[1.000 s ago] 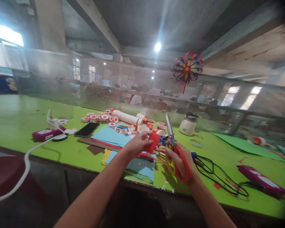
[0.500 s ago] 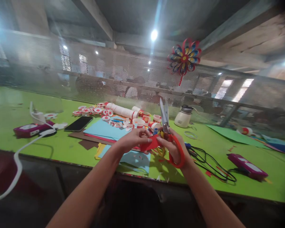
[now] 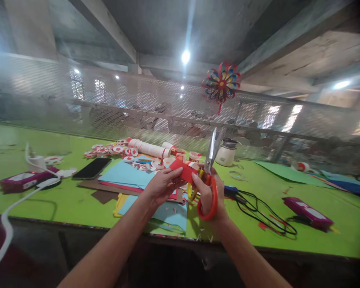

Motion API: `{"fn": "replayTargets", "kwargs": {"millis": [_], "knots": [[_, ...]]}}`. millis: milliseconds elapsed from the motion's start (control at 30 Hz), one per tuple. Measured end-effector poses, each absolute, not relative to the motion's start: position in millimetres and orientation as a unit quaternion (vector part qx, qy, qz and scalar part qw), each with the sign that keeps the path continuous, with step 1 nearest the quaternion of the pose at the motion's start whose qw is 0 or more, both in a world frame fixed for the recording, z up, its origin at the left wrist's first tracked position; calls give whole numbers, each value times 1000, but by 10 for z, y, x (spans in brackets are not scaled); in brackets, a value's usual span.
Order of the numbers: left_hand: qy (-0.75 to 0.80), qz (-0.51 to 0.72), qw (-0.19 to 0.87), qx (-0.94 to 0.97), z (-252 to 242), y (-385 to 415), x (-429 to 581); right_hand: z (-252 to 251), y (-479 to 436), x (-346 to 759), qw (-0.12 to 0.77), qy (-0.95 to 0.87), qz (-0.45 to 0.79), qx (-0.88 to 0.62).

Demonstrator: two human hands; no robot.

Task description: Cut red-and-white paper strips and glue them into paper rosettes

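Over the green table, my left hand pinches a small piece of red paper by its edge. My right hand steadies the paper's other side with its fingertips. Hooked on that same hand are the scissors, their orange handle loops around the fingers and the blades pointing up, slightly apart. Something yellow and looped shows behind the right fingers, partly hidden. Blue paper sheets lie stacked under and beyond my left hand, with scraps scattered on them.
Paper cups and a long stack of cups lie behind the hands. Red-and-white discs, a phone and a purple device are leftward. A kettle, black cable and second purple device are rightward.
The red paper has been raised and turned flatter toward me, between both hands. The scissors' orange handle has swung left and down. The view has shifted slightly.
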State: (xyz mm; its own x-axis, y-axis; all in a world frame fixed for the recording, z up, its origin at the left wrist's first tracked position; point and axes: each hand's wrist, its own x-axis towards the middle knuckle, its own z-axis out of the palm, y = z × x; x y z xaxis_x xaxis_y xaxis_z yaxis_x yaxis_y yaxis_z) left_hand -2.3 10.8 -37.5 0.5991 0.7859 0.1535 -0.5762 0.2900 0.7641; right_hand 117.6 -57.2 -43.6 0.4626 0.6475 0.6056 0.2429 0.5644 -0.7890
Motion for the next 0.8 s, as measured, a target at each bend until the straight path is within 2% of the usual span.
{"fn": "replayTargets", "kwargs": {"millis": [167,400,467,667,800], "knots": [[157,444,768,434,-373,139,-54,-465,-487,1111,711,-530,91,-452],[145,441,773,433,-399,217,-84,-405,-631,1274,607,-587,103,-527],[145,449,767,435,-392,219,-87,-334,-765,1324,559,-605,103,-557],[120,469,753,446,-366,196,-83,-238,-1162,1575,345,-673,142,-639],[119,466,745,462,-370,196,-85,-267,-1290,1729,300,-698,156,-632]]}}
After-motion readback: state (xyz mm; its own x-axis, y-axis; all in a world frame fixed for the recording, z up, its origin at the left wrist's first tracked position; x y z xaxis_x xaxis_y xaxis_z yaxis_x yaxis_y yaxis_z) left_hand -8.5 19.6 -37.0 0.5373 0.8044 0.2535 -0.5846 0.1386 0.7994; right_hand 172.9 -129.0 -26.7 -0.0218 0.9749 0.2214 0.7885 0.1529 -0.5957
